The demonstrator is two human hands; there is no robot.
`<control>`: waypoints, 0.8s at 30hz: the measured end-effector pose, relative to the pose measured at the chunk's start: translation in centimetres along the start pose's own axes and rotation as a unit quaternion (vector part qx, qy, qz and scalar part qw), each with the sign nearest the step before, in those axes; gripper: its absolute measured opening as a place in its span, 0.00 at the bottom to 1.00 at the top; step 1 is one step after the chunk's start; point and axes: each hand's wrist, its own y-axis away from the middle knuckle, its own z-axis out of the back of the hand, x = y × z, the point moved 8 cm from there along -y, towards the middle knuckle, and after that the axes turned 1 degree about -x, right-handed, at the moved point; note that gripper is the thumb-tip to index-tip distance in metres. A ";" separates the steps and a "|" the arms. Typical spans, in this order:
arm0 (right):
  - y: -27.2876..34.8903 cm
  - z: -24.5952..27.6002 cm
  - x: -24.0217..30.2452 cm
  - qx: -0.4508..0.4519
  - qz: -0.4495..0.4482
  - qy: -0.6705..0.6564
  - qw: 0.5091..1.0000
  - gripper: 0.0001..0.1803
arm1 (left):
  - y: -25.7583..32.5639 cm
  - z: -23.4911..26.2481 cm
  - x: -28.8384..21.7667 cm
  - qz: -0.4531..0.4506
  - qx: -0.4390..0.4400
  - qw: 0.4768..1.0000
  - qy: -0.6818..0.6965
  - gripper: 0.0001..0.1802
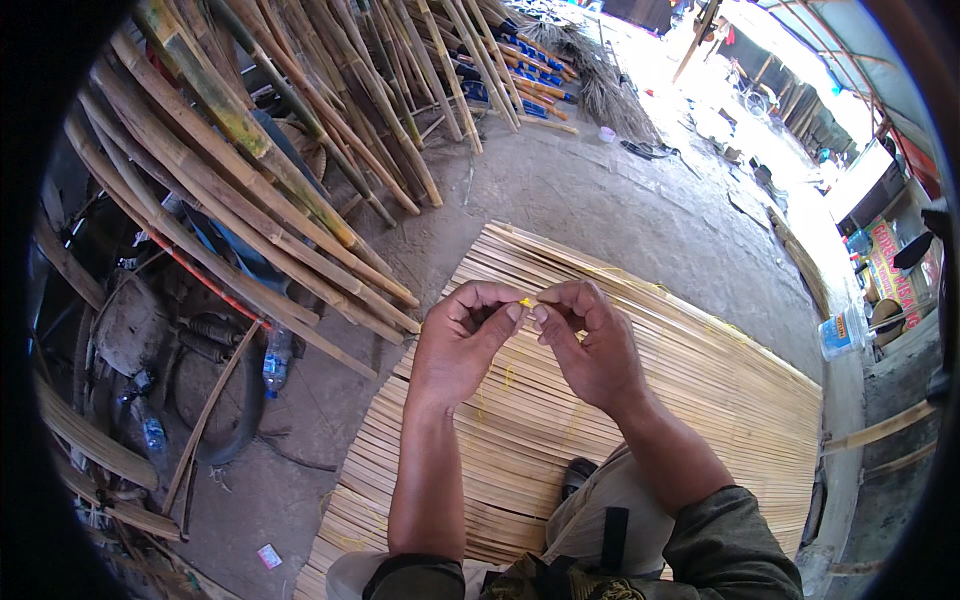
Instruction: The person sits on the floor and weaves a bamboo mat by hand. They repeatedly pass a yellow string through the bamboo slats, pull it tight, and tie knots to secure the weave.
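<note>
Both my hands meet above a bamboo slat mat that lies on the floor. My left hand pinches a small tangle of yellow string between thumb and forefinger. From the other side my right hand closes thumb and fingertips on the same string. A loose yellow length hangs below the left thumb, over the slats. More thin yellow string runs across the mat near its far edge. My knees and one dark sandal rest on or over the mat.
Long bamboo poles lean in a stack at the left. Beneath them are a black tyre and a plastic bottle. A clear bucket stands by the right wall. Dry straw lies at the back.
</note>
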 end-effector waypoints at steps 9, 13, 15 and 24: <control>-0.1 1.0 0.0 -0.031 0.071 0.014 0.997 0.06 | -0.2 -1.1 1.2 0.038 0.013 0.999 0.015 0.07; 0.1 0.9 2.0 -0.023 0.194 0.159 0.968 0.07 | -0.3 -1.1 1.7 0.071 0.013 0.997 0.029 0.08; 0.3 0.7 2.4 -0.026 0.216 0.187 0.958 0.08 | -0.3 -0.8 2.1 0.091 0.005 0.995 0.036 0.08; -0.4 -0.2 0.5 0.018 0.122 0.115 0.986 0.13 | -0.2 -1.2 1.7 0.049 0.030 0.998 -0.011 0.07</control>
